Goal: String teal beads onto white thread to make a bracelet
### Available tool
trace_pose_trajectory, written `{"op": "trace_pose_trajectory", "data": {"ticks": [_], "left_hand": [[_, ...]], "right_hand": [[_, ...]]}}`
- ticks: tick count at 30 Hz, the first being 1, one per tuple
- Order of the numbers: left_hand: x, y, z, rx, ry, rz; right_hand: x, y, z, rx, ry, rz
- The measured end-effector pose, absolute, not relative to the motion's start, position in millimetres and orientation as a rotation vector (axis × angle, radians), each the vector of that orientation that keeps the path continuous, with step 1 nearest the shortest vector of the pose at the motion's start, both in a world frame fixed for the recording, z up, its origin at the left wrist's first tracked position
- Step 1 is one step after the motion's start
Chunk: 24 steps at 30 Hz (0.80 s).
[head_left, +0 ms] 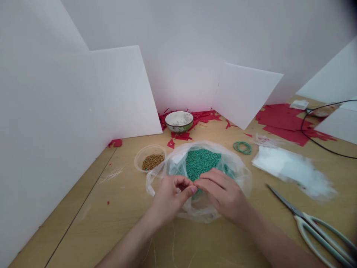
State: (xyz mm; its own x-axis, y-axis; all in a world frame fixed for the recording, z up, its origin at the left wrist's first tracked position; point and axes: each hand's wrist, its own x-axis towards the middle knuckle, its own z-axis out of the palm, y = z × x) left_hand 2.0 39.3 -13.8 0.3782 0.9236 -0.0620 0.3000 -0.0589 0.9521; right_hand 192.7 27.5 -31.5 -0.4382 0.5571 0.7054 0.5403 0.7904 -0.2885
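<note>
Over a clear plastic bag (242, 173) of small green beads (202, 162), my two hands meet fingertip to fingertip. My left hand (173, 195) is closed in a pinch, thumb against forefinger. Below it hangs a thin pale thread (173, 245) that runs up toward those fingers. My right hand (223, 191) has its fingertips pressed together beside the left thumb; what they grip is too small or hidden. Just beyond the left hand stands a round clear tub (138, 158) with gold-brown beads (153, 162) in it.
Scissors (299, 214) lie at the right, blades toward the bag. Green bead rings (242, 147) and clear plastic bags (287, 169) lie behind them. A bowl (180, 128) stands at the back among red paper scraps (203, 117). White boards (125, 93) and a black cable (318, 140) border the table.
</note>
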Motion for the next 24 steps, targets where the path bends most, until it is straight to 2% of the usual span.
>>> {"op": "trace_pose_trajectory", "data": {"ticks": [3, 6, 9, 11, 18, 24], "left_hand": [[0, 37, -12, 1.978, 1.162, 0.845], [-2, 37, -12, 2.280, 1.124, 1.016], [-2, 38, -12, 2.179, 1.051, 1.038], [-2, 40, -11, 1.962, 0.990, 0.994], [2, 40, -19, 1.189, 0.810, 0.795], [4, 36, -20, 0.939, 0.761, 0.778]], "right_hand": [[191, 28, -29, -0.909, -2.096, 0.206], [193, 31, -22, -1.048, -2.030, 0.593], [198, 34, -16, -1.095, -1.961, 0.942], [201, 35, -14, -1.101, -1.929, 1.047], [200, 32, -16, -1.098, -1.928, 0.802], [199, 32, -16, -0.823, -1.894, 0.686]]}}
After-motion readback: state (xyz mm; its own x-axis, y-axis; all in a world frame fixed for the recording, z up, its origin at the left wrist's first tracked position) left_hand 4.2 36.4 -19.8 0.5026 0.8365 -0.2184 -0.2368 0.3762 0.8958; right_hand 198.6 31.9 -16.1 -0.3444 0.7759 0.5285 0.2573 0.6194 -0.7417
